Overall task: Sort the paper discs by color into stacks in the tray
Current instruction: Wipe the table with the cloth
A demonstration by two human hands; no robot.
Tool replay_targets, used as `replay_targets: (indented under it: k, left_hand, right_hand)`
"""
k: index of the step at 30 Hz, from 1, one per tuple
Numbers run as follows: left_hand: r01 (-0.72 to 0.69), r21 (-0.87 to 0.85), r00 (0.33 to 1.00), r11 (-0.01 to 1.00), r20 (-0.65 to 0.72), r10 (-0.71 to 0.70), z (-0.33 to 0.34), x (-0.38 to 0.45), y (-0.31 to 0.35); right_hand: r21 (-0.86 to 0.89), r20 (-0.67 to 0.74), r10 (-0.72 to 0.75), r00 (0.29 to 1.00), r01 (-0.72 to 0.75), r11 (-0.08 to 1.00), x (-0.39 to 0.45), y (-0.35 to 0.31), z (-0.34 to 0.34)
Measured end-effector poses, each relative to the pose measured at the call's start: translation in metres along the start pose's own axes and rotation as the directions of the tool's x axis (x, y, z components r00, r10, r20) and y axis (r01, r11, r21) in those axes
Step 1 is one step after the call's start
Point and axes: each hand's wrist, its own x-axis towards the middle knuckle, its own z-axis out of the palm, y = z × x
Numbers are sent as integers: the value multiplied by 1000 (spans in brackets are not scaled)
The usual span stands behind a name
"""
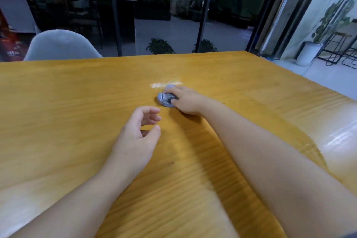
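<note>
A small pile of pale blue-grey paper discs (164,98) lies near the middle of the wooden table (77,102). My right hand (185,100) rests on the pile's right side, its fingers curled over the discs. My left hand (137,137) hovers nearer to me, left of the pile, fingers loosely curled and holding nothing. No tray is in view. Blur hides the discs' exact number and other colours.
A grey chair (59,46) stands behind the table's far left edge. Glass walls and potted plants (160,46) lie beyond the far edge. A pale scuff (158,85) marks the tabletop just behind the discs.
</note>
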Motion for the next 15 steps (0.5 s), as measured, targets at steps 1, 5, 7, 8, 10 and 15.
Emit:
replay_targets:
  k: [1, 5, 7, 8, 10, 15]
  left_hand:
    - [-8, 14, 1000, 1000, -2, 8, -1, 0, 0]
    - [-36, 34, 999, 999, 23, 35, -1, -5, 3]
    - [-55, 54, 997, 997, 56, 52, -1, -9, 6]
    - [-61, 72, 995, 995, 78, 56, -1, -11, 6]
    - [-86, 126, 990, 988, 120, 71, -3, -17, 8]
    - [-163, 295, 976, 941, 186, 110, -4, -29, 16]
  right_hand:
    - [7, 7, -32, 999, 32, 999, -13, -1, 0]
    - [38, 14, -62, 998, 62, 997, -84, 4, -2]
    - [36, 0, -43, 999, 43, 998, -123, 11, -2]
    - [37, -8, -30, 1000, 31, 999, -142, 15, -2]
    - [48, -19, 1, 1000, 0, 999, -178, 22, -3]
    - [3, -88, 54, 995, -54, 999, -242, 36, -1]
